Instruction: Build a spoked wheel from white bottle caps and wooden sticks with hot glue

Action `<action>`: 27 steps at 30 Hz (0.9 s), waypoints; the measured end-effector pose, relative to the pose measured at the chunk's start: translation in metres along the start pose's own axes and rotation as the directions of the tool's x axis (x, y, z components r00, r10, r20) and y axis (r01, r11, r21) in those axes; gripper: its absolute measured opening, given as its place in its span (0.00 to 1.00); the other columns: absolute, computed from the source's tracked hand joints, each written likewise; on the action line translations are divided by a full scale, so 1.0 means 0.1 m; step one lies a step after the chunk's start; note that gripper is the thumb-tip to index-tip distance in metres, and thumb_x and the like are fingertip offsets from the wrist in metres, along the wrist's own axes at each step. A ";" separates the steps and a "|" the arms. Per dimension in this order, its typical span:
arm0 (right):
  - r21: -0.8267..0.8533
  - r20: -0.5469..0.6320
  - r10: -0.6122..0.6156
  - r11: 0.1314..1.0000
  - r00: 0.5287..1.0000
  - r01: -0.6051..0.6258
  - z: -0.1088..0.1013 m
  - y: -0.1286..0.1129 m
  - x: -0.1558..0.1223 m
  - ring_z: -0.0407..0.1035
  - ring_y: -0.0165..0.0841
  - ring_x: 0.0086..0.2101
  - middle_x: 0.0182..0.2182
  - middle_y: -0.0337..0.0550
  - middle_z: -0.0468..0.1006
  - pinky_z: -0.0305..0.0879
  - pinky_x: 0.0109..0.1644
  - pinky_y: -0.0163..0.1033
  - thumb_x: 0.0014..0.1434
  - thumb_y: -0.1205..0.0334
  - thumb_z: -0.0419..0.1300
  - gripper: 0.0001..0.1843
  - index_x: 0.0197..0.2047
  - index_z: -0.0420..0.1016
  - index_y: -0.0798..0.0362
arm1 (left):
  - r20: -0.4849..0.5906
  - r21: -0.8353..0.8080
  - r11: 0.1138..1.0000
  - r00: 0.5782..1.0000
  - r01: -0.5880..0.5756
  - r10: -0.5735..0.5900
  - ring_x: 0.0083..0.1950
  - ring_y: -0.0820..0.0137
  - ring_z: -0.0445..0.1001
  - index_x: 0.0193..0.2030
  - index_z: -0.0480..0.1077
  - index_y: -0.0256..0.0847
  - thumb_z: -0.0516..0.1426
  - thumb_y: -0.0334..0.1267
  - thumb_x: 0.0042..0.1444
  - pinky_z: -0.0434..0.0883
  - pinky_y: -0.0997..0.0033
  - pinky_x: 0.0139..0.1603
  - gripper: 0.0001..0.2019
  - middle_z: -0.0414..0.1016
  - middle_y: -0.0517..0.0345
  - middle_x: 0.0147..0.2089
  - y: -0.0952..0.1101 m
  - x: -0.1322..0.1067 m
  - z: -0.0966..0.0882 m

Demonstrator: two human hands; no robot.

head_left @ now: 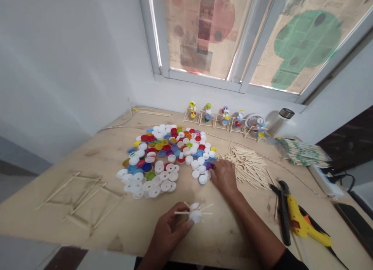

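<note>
My left hand point(172, 227), near the table's front edge, is closed on a stick wheel point(196, 215). The wheel has white bottle caps at its middle and thin wooden sticks pointing outward. Farther forward, my right hand point(225, 176) reaches to the right border of the cap pile, its fingertips closed at a purple bottle cap point(209, 166). White bottle caps point(202, 179) lie just left of those fingers. The big pile of bottle caps point(151, 149) is mixed in colour, with many white ones at its front. Loose wooden sticks point(250, 165) are heaped beside my right hand.
A yellow glue gun point(303, 221) and black-handled pliers point(283, 211) lie at right, near a phone point(354, 223) and power strip point(326, 180). Stick frames point(84, 200) rest at left. Several cap-and-stick models point(225, 116) line the wall beside a bottle point(279, 122).
</note>
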State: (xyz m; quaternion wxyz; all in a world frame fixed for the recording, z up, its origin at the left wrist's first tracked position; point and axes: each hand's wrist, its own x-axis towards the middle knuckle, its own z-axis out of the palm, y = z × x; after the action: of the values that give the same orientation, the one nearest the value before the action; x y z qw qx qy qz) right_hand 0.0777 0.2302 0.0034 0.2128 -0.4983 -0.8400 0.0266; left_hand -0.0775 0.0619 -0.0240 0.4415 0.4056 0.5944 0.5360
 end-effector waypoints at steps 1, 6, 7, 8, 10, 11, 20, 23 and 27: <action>-0.014 0.001 -0.005 1.000 1.000 0.006 0.00 -0.01 0.01 0.66 0.43 0.44 0.37 0.47 0.79 0.52 0.48 0.45 0.55 0.64 0.59 0.10 0.42 0.76 0.50 | 0.009 0.004 1.000 1.000 0.006 -0.006 0.38 0.62 0.76 0.34 0.74 0.40 0.62 0.57 0.41 0.74 0.69 0.41 0.22 0.79 0.54 0.35 -0.01 0.00 -0.01; -0.060 0.000 -0.008 0.998 1.000 0.008 0.02 -0.05 0.04 0.65 0.44 0.44 0.37 0.48 0.79 0.51 0.49 0.46 0.55 0.61 0.61 0.10 0.42 0.75 0.50 | 0.030 -0.006 1.000 1.000 -0.004 0.004 0.39 0.62 0.76 0.35 0.74 0.40 0.64 0.53 0.40 0.73 0.69 0.42 0.20 0.79 0.55 0.35 -0.03 0.02 -0.03; -0.065 -0.001 -0.004 0.998 1.000 0.004 0.03 -0.06 0.04 0.65 0.44 0.43 0.37 0.49 0.78 0.51 0.49 0.47 0.55 0.60 0.61 0.10 0.42 0.76 0.50 | 0.041 -0.006 1.000 0.999 -0.016 0.016 0.39 0.62 0.76 0.34 0.74 0.40 0.64 0.53 0.40 0.73 0.69 0.41 0.19 0.79 0.55 0.35 -0.03 0.02 -0.03; -0.068 -0.003 0.000 0.998 1.000 0.000 0.04 -0.07 0.05 0.65 0.45 0.43 0.37 0.50 0.78 0.50 0.49 0.47 0.55 0.58 0.61 0.10 0.41 0.76 0.50 | 0.049 -0.006 1.000 0.998 -0.025 0.025 0.39 0.62 0.76 0.34 0.74 0.40 0.64 0.52 0.40 0.73 0.70 0.41 0.19 0.79 0.55 0.36 -0.02 0.02 -0.03; -0.067 -0.006 0.007 0.998 1.000 -0.008 0.06 -0.09 0.06 0.65 0.45 0.43 0.37 0.51 0.78 0.50 0.50 0.48 0.55 0.57 0.61 0.11 0.40 0.76 0.51 | 0.045 -0.010 1.000 0.999 -0.023 0.023 0.39 0.62 0.76 0.34 0.74 0.40 0.64 0.52 0.41 0.73 0.69 0.41 0.19 0.79 0.54 0.36 0.01 0.02 -0.03; -0.064 -0.008 0.012 0.998 1.000 -0.012 0.08 -0.10 0.07 0.65 0.45 0.42 0.37 0.51 0.78 0.50 0.49 0.48 0.55 0.56 0.61 0.11 0.40 0.76 0.52 | 0.031 -0.013 1.000 0.999 -0.013 0.013 0.39 0.63 0.76 0.34 0.74 0.40 0.64 0.52 0.41 0.73 0.69 0.42 0.18 0.79 0.55 0.36 0.03 0.02 -0.03; 0.086 -0.052 0.049 0.995 0.997 -0.044 0.06 -0.06 0.00 0.67 0.42 0.43 0.38 0.47 0.78 0.53 0.49 0.45 0.57 0.63 0.58 0.14 0.47 0.75 0.51 | 0.025 -0.041 0.999 0.999 0.027 -0.026 0.39 0.63 0.76 0.33 0.73 0.40 0.64 0.52 0.41 0.73 0.70 0.41 0.19 0.78 0.56 0.35 0.12 0.00 -0.03; 0.167 -0.052 0.025 0.986 0.998 -0.016 -0.02 -0.03 -0.18 0.69 0.39 0.41 0.39 0.45 0.78 0.57 0.47 0.42 0.60 0.63 0.54 0.14 0.48 0.75 0.49 | -0.003 -0.062 0.997 0.999 0.053 -0.053 0.39 0.63 0.76 0.33 0.72 0.39 0.63 0.54 0.40 0.73 0.71 0.40 0.20 0.78 0.55 0.36 0.09 -0.02 -0.01; 0.246 -0.035 -0.009 0.969 0.999 0.018 -0.07 -0.05 -0.51 0.70 0.37 0.40 0.39 0.43 0.78 0.60 0.45 0.40 0.60 0.62 0.54 0.12 0.45 0.75 0.49 | -0.016 -0.078 0.995 0.998 0.062 -0.063 0.37 0.64 0.76 0.34 0.73 0.40 0.64 0.55 0.39 0.72 0.72 0.38 0.21 0.77 0.56 0.35 0.08 -0.02 0.02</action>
State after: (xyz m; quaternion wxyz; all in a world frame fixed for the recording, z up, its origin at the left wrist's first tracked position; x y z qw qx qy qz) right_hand 0.0974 0.1837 -0.0058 0.2875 -0.4627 -0.8299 0.1209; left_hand -0.0754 0.0614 -0.0163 0.4677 0.3645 0.5897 0.5483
